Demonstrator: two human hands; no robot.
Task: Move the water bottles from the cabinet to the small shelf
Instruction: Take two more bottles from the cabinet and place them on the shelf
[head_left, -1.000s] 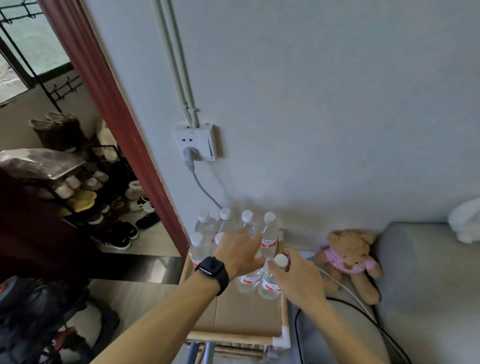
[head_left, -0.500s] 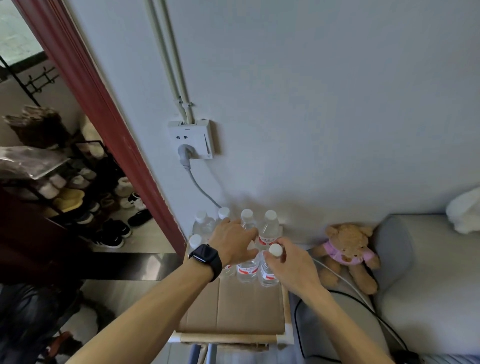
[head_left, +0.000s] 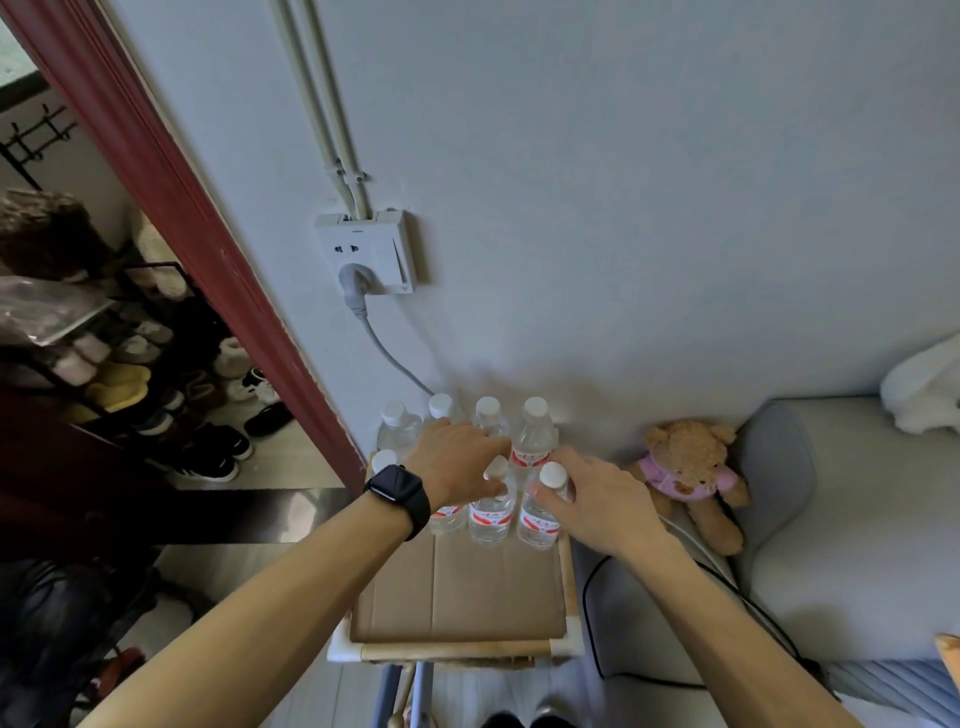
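Note:
Several clear water bottles with white caps and red labels stand in two rows at the back of the small shelf (head_left: 457, 647), whose top is covered with brown cardboard. The back row (head_left: 535, 441) stands against the wall. My left hand (head_left: 457, 462), with a black watch on the wrist, curls over the front row and grips the top of a water bottle (head_left: 491, 514). My right hand (head_left: 592, 499) pinches the neck of the front right water bottle (head_left: 540, 519), which stands upright on the cardboard.
A wall socket (head_left: 369, 254) with a grey plug and cable hangs above the bottles. A teddy bear (head_left: 691, 467) and a grey sofa (head_left: 857, 519) lie to the right, and a black cable (head_left: 592, 623) runs beside the shelf. A red door frame (head_left: 208, 234) and a shoe rack (head_left: 130, 364) are to the left.
Both hands have stayed on the front-row bottles. The right hand's bottle has shifted slightly closer to the others, and my view has tilted a little.

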